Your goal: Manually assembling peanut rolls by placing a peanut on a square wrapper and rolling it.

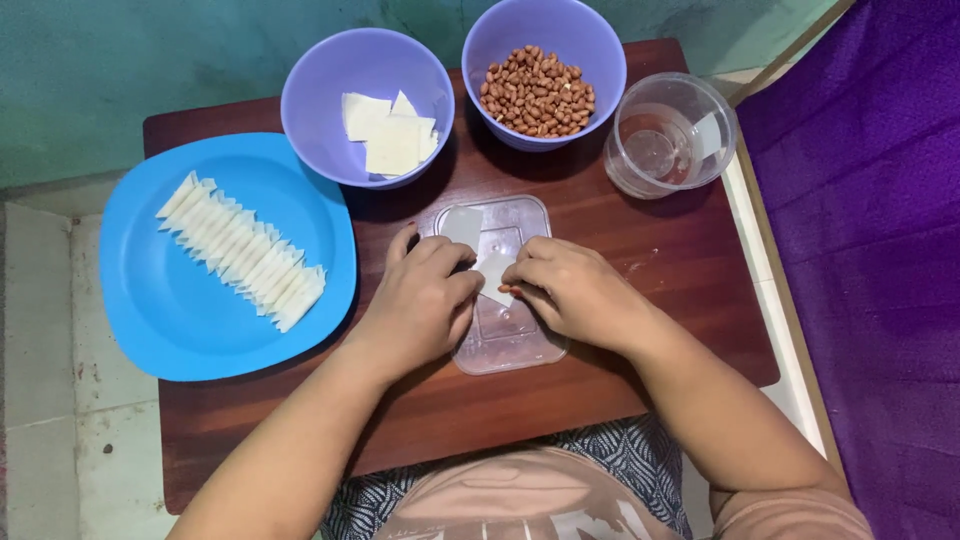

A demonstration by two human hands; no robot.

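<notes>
A small dark-red wooden desk (650, 290) stands against a worn teal wall (130, 60), pale floor tiles (40, 380) to one side and a purple cloth (870, 250) to the other, seen from above the seated person's lap.

At the desk's centre lies a clear plastic lid (505, 330), flat on the wood. Over it, the left hand (425, 300) and the right hand (565, 290) meet, fingers curled inward and pinched on a small white pastry wrapper (493, 272). The wrapper is thin, pale and square-cut, one corner showing between the two hands; a reddish-brown peanut (508, 291) peeks out at the right fingertips. A second white square (462, 226) rests on the lid's far edge, just beyond the left hand.

To the left, a blue plate (180, 320) carries a diagonal row of folded white pieces (245, 250), overlapping one another. Behind the lid, one lilac bowl (320, 80) holds a loose stack of flat wrappers (388, 135); a second lilac bowl (500, 30) beside it holds peanuts (537, 90). At far right sits a clear plastic tub (690, 95), a little water in its bottom.
</notes>
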